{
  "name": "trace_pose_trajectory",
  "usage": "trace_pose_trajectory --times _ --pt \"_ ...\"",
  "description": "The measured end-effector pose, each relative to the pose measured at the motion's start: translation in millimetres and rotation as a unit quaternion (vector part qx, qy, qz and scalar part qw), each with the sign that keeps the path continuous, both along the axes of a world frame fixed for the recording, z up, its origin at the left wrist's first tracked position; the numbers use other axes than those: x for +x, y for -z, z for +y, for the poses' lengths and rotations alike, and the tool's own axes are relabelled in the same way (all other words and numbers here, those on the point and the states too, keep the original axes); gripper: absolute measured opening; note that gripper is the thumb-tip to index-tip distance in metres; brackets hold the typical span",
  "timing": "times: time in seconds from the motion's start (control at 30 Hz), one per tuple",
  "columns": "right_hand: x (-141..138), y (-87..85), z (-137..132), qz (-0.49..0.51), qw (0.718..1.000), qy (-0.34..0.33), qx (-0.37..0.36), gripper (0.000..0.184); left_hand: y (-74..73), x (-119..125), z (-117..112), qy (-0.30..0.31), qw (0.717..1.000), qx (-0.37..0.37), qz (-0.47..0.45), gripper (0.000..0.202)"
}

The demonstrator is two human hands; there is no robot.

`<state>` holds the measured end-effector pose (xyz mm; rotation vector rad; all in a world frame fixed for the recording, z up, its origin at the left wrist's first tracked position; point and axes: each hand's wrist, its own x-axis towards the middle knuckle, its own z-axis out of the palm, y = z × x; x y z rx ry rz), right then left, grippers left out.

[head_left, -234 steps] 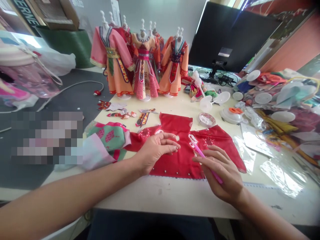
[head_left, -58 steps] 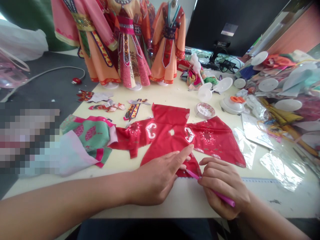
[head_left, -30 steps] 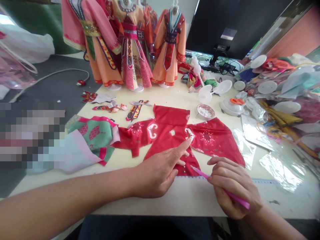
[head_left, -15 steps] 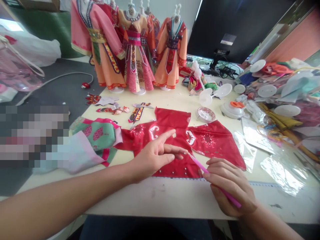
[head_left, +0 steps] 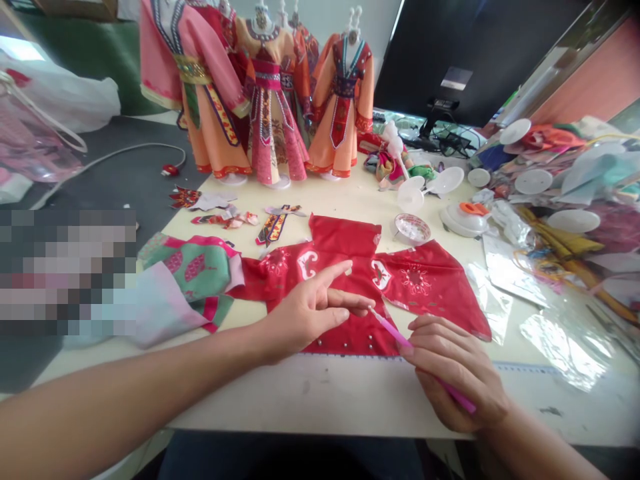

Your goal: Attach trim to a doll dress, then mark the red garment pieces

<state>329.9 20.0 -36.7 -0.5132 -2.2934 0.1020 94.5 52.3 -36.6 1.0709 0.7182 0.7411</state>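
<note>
My right hand [head_left: 453,367] is closed round a pink pen-like tool [head_left: 390,328] with a thin pale tip. That tip reaches the end of a finger of my left hand [head_left: 313,307], where a tiny pearl-like bead [head_left: 370,307] seems to sit. The fingers of my left hand are stretched out above a red satin garment piece [head_left: 345,233], and a small pale bit is on its index fingertip. White appliqués and embroidered flowers decorate the red cloth, which lies spread flat. Several small pearls [head_left: 370,338] dot its lower edge. Part of the cloth is hidden under my left hand.
A small patterned dish [head_left: 412,229] stands behind the red cloth. Dressed doll figures [head_left: 267,100] line the back, beside a dark monitor [head_left: 470,60]. Green-and-pink cloth [head_left: 200,267] lies left; clear plastic bags [head_left: 565,347] and piled fabric [head_left: 600,167] are right. A ruler [head_left: 525,368] runs along the front.
My right hand has shifted slightly left, bringing the pink tool's tip closer to the left fingertip. My left hand has hardly moved.
</note>
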Motion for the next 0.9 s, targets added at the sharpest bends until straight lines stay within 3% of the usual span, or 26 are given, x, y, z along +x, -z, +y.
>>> trace_pose_trajectory --times 0.7,0.8,0.9 --pt "0.2 -2.4 -1.3 -0.001 1.000 0.013 0.003 0.034 1.3 -1.2 0.1 0.027 0.999 0.018 0.032 0.069" --pt "-0.5 -2.9 -1.7 0.000 1.000 0.013 0.002 0.033 -1.2 -3.4 2.8 0.014 0.996 0.049 0.069 0.066" --pt "-2.0 -2.6 -1.5 -0.001 1.000 -0.007 -0.004 0.030 -7.3 -9.2 9.2 -0.032 0.980 0.134 0.145 0.055"
